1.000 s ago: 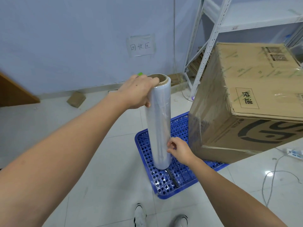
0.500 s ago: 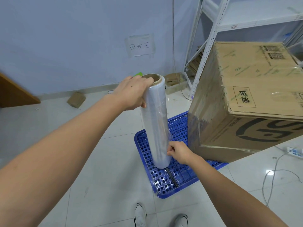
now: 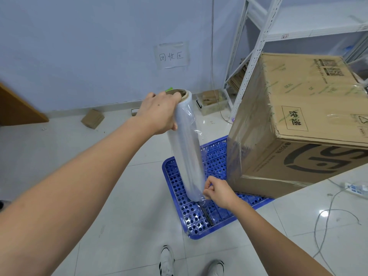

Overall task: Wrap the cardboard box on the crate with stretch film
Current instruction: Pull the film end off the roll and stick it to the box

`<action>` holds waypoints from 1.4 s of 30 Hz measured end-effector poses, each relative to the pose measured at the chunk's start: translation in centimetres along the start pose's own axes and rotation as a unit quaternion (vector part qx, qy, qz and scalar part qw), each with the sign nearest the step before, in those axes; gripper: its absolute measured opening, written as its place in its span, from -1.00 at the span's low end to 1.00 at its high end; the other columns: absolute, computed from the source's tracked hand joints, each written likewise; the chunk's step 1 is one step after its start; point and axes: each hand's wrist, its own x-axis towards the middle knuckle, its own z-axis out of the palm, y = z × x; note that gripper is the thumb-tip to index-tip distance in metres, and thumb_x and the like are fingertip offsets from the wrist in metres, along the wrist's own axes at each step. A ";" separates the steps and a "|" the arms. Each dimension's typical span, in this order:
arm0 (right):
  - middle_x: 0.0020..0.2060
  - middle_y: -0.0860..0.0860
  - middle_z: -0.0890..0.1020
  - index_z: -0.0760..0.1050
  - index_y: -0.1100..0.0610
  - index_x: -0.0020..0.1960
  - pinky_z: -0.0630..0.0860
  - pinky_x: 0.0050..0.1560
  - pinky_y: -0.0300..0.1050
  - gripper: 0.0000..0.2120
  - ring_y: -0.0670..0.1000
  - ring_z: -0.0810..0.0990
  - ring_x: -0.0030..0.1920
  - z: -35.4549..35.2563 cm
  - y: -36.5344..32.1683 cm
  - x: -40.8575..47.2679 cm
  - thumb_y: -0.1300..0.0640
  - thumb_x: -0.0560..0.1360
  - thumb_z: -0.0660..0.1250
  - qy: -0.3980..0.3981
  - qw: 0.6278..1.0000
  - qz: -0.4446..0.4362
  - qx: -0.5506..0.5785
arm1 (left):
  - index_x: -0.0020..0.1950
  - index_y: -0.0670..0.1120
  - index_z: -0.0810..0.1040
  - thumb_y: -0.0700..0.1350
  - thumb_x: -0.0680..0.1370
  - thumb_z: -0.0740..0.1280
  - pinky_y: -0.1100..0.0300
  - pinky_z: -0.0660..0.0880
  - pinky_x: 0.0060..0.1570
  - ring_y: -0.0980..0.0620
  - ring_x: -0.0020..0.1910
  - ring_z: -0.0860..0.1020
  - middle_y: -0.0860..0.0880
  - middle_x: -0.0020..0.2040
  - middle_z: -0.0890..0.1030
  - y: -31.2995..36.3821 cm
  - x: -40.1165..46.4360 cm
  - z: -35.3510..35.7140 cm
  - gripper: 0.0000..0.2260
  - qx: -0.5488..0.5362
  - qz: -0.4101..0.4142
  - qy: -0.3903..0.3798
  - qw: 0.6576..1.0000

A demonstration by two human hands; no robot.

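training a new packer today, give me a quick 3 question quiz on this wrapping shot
1. True or false: the left hand grips the top of the stretch film roll.
2. What do the right hand fingers pinch? A) the loose film edge near the roll's lower end B) a cable C) a box flap
3. Fill in: the cardboard box sits on a ___ crate.

Key: 1 true; 2 A; 3 blue
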 end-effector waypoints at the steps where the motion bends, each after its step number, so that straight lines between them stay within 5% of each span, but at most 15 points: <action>1: -0.29 0.07 0.62 0.41 0.08 -0.08 0.51 -0.29 0.00 -0.90 -0.02 0.49 -0.37 -0.1 -0.1 -0.1 0.14 0.56 0.33 -0.001 1.000 -0.003 -0.008 | 0.00 -0.01 0.30 -0.01 0.39 0.61 0.04 0.28 0.11 -0.04 -0.06 0.32 0.10 -0.25 0.31 0.0 -0.1 0.0 -0.52 -0.002 -0.002 0.000 1.000; 6: -0.02 -0.06 0.59 0.45 0.03 -0.06 0.43 -0.09 -0.15 -0.74 -0.03 0.56 0.00 -2.3 -2.4 0.3 -0.03 0.45 0.50 0.074 0.994 -0.056 0.061 | -0.03 -0.01 0.28 0.02 0.40 0.60 0.05 0.27 0.19 -0.04 -0.05 0.31 0.11 -0.25 0.31 0.7 -0.5 -0.2 -0.52 0.003 0.012 0.000 1.000; 9: -0.12 -0.04 0.66 0.52 0.05 0.00 0.56 -0.04 -0.14 -0.71 -0.08 0.63 -0.09 -3.9 -4.7 0.3 0.00 0.40 0.56 0.100 0.981 -0.055 0.160 | -0.02 0.00 0.27 0.06 0.38 0.61 0.07 0.24 0.25 -0.02 -0.04 0.29 0.07 -0.21 0.40 1.7 -0.7 -0.5 -0.48 0.020 0.032 0.004 0.999; 11: -0.24 0.04 0.70 0.58 0.15 -0.02 0.64 -0.01 0.04 -0.85 0.01 0.69 -0.18 -4.5 -5.1 -0.3 0.12 0.49 0.48 0.102 0.969 -0.057 0.218 | 0.00 0.00 0.27 0.07 0.39 0.61 0.10 0.24 0.14 -0.05 -0.04 0.31 -0.01 -0.11 0.47 2.5 -0.9 -0.8 -0.48 0.024 0.031 0.004 0.999; 17: -0.21 -0.08 0.69 0.61 0.02 -0.12 0.61 -0.02 -0.10 -0.92 -0.15 0.65 -0.15 -4.8 -4.0 -4.0 0.04 0.50 0.47 0.113 0.987 -0.078 0.086 | 0.31 -0.07 0.42 0.24 0.39 0.56 0.04 0.36 0.19 -0.16 0.18 0.52 -0.13 0.15 0.62 4.2 -0.8 -0.4 -0.34 0.026 0.050 0.028 0.998; 21: -0.07 -0.05 0.69 0.52 -0.03 0.12 0.58 0.08 -0.13 -0.64 -0.09 0.67 -0.01 -8.0 -7.4 -4.4 0.03 0.40 0.56 0.181 0.943 -0.111 0.256 | 0.21 -0.04 0.41 0.29 0.39 0.53 0.03 0.35 0.16 -0.15 0.16 0.54 -0.11 0.13 0.64 5.0 -1.0 -0.2 -0.40 0.033 0.093 0.028 0.995; 25: -0.34 0.02 0.64 0.49 0.03 0.12 0.56 -0.16 -0.19 -0.71 -0.02 0.64 -0.28 -10.8 -11.5 -5.3 0.06 0.47 0.50 0.230 0.920 -0.120 0.294 | 0.08 0.01 0.29 0.22 0.38 0.56 0.07 0.17 -0.12 -0.12 0.00 0.51 0.01 -0.11 0.52 5.2 -1.7 -1.3 -0.44 0.053 0.138 -0.006 0.989; 29: -0.51 -0.05 0.48 0.55 0.04 0.11 0.46 -0.33 -0.26 -0.80 -0.09 0.49 -0.45 -11.0 -11.6 -7.3 0.06 0.51 0.46 0.175 0.938 -0.109 0.278 | 0.03 0.00 0.30 0.04 0.42 0.58 0.06 0.20 -0.22 -0.17 -0.02 0.53 0.01 -0.16 0.42 4.2 -1.6 -1.7 -0.53 0.034 0.185 -0.032 0.982; 32: -0.46 -0.04 0.42 0.63 -0.02 -0.02 0.39 -0.31 -0.32 -0.94 -0.10 0.39 -0.41 -10.7 -10.7 -8.4 0.07 0.50 0.46 0.153 0.946 -0.131 0.253 | -0.01 0.04 0.28 0.06 0.43 0.57 0.08 0.24 -0.22 -0.18 0.00 0.54 -0.02 -0.15 0.48 4.8 -1.9 -1.8 -0.55 0.026 0.205 -0.019 0.978; 37: -0.16 0.01 0.64 0.64 0.12 -0.12 0.49 -0.11 -0.30 -0.91 -0.14 0.59 -0.17 -10.1 -8.8 -10.0 0.12 0.45 0.52 0.279 0.911 -0.104 0.285 | -0.02 0.07 0.23 0.10 0.44 0.55 0.07 0.24 -0.19 -0.15 0.07 0.50 0.02 -0.14 0.46 6.1 -2.1 -1.5 -0.53 0.032 0.220 -0.015 0.975; 42: -0.02 0.20 0.68 0.47 0.26 0.06 0.56 -0.01 0.04 -0.77 0.11 0.64 -0.05 -10.3 -8.8 -10.7 0.13 0.54 0.41 0.184 0.876 -0.071 0.441 | -0.03 0.07 0.24 0.10 0.43 0.56 0.07 0.24 -0.15 -0.16 0.05 0.49 0.05 -0.19 0.40 6.2 -2.0 -1.2 -0.52 0.024 0.232 -0.019 0.972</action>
